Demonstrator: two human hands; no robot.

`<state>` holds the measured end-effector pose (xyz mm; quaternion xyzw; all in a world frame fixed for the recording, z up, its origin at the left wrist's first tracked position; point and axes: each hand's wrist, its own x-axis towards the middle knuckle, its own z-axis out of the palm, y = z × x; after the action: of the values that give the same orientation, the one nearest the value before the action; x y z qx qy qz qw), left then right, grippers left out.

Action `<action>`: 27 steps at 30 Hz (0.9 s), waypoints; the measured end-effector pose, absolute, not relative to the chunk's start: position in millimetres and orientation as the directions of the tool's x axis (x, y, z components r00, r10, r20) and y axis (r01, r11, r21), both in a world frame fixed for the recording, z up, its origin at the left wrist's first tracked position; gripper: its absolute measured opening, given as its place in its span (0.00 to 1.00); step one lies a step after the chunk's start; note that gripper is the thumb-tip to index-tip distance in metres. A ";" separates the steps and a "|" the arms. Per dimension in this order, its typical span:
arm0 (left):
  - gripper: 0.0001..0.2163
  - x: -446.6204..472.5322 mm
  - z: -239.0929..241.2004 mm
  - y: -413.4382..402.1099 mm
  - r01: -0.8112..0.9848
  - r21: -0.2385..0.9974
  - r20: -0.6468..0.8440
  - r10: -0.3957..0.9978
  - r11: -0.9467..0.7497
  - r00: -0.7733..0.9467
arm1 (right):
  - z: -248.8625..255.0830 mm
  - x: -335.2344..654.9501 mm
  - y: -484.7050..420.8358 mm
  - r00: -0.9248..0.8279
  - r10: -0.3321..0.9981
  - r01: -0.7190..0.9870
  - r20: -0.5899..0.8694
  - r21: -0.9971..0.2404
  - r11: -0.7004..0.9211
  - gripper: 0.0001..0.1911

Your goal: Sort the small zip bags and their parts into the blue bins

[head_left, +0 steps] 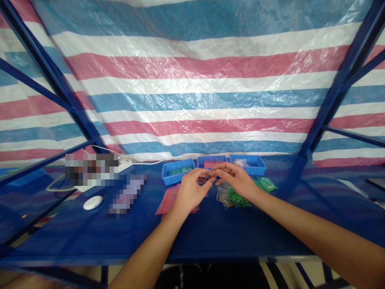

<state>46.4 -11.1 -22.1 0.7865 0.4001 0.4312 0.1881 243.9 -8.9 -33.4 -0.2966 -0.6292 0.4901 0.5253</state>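
Observation:
My left hand (pixel 195 188) and my right hand (pixel 236 177) meet above the middle of the table, fingertips close together. Thumb and fingers of each are pinched; whatever small thing lies between them I cannot make out. Under and beside my left hand are flat pink plastic bags or sheets (pixel 167 200). Below my right hand lie a clear bag with small pieces in it (pixel 223 196) and green pieces in clear bags (pixel 237 197). Just behind the hands stand a blue bin with green pieces (pixel 165 176), a blue bin with pink contents (pixel 201 159) and a blue bin with small clear packets (pixel 258 169).
At the left of the blue table (pixel 216 237) are a white oval case (pixel 93 202), a blurred-out flat object (pixel 128 194) and white cables (pixel 150 162). Blue metal posts (pixel 327 96) frame both sides. A striped plastic sheet (pixel 198 92) hangs behind.

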 end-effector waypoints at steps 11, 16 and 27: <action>0.09 44.8 -22.2 -9.9 0.376 0.705 0.532 0.799 -0.602 0.282 | -40.3 246.7 -2.8 -0.148 0.893 0.018 0.425 -0.902 0.432 0.18; 0.11 46.0 -21.2 -8.5 0.379 0.674 0.543 0.773 -0.634 0.327 | -42.7 242.5 -5.3 -0.287 0.870 0.009 0.400 -0.907 0.420 0.16; 0.11 36.2 -16.5 -5.8 0.463 0.631 0.588 0.773 -0.623 0.239 | -31.1 303.2 28.2 -0.131 0.715 0.653 0.687 -0.482 0.584 0.24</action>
<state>36.2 -5.8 -16.5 0.7695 0.4013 0.4684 0.1654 303.2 28.2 -31.1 -0.4551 -0.7515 0.0322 0.4766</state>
